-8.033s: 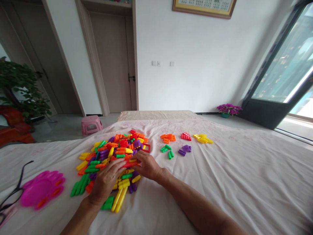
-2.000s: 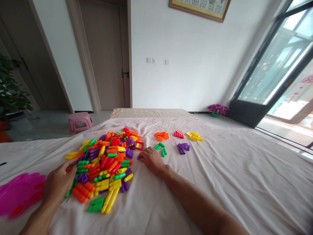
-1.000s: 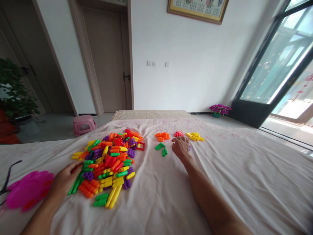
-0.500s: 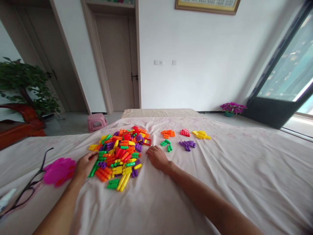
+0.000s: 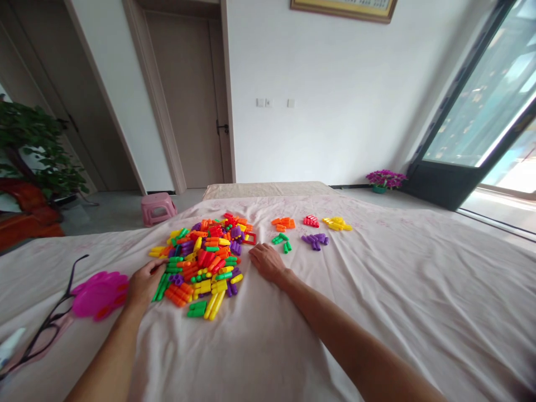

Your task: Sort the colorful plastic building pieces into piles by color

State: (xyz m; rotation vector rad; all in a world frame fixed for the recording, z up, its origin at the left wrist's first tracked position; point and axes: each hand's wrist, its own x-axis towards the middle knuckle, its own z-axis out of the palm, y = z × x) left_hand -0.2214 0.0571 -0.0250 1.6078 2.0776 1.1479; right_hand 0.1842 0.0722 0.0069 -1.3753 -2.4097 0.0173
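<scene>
A heap of plastic building pieces (image 5: 205,259) in red, orange, yellow, green and purple lies on the cloth between my hands. My left hand (image 5: 146,280) rests at the heap's left edge, its fingertips beside the green pieces (image 5: 161,286). Its fingers bend loosely, and I see nothing held in them. To the right of the heap, my right hand (image 5: 266,261) lies palm down on the cloth with its fingers stretched forward. Beyond it are small colour groups: orange pieces (image 5: 283,224), green pieces (image 5: 282,242), red pieces (image 5: 311,221), purple pieces (image 5: 315,240) and yellow pieces (image 5: 337,224).
A pale, wrinkled cloth (image 5: 397,290) covers the surface. Dark-framed glasses (image 5: 46,332) and a bright pink flower-shaped plate (image 5: 100,295) lie at the left, with a white object (image 5: 10,346) nearby. A pink stool (image 5: 159,209) stands on the floor beyond.
The camera view has shifted slightly, so the scene sits a little further left. Both hands stay at nearly the same places by the heap, and the pieces look unchanged.
</scene>
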